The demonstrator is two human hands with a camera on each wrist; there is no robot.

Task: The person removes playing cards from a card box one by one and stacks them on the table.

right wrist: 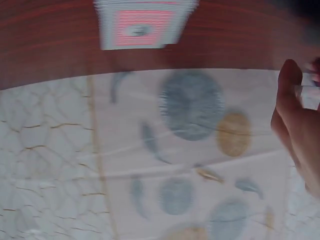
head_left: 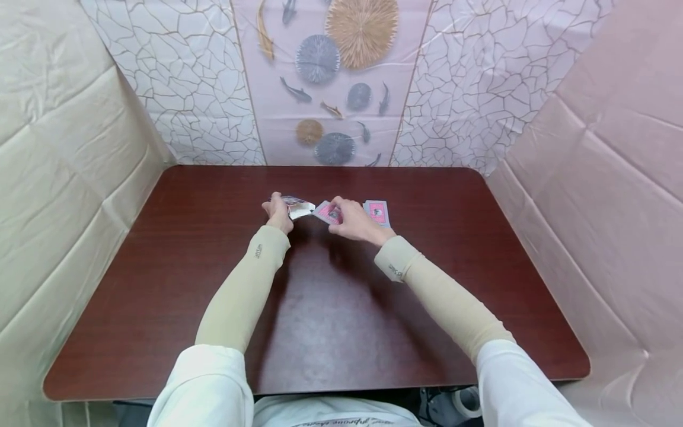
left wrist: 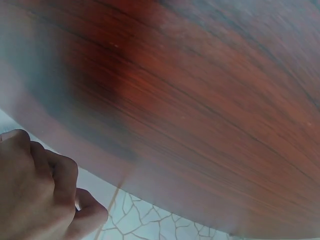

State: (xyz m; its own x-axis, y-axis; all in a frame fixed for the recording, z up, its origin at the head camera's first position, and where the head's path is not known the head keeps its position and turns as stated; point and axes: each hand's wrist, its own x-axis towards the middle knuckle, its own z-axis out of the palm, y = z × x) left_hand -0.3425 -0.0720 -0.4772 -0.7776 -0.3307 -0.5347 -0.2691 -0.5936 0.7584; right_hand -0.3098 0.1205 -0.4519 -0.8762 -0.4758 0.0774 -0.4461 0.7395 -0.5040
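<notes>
In the head view my left hand (head_left: pixel 277 212) grips a small card box (head_left: pixel 300 207) with a dark printed face and a white end turned to the right. Pink-backed playing cards (head_left: pixel 326 212) are pinched by my right hand (head_left: pixel 352 220), their left corner close to the box's white end. I cannot tell whether they touch. Right of that hand, a stack of pink-backed playing cards (head_left: pixel 376 211) lies on the table. The left wrist view has my curled left fingers (left wrist: pixel 65 175) but not the box. My right hand (right wrist: pixel 300 125) sits at the right wrist view's edge.
The dark red-brown table (head_left: pixel 331 332) has rounded corners. Behind it hangs a patterned backdrop (head_left: pixel 203 89), with pale cloth walls on both sides. A grey object with a white ring (head_left: pixel 468 401) shows below the table's front edge.
</notes>
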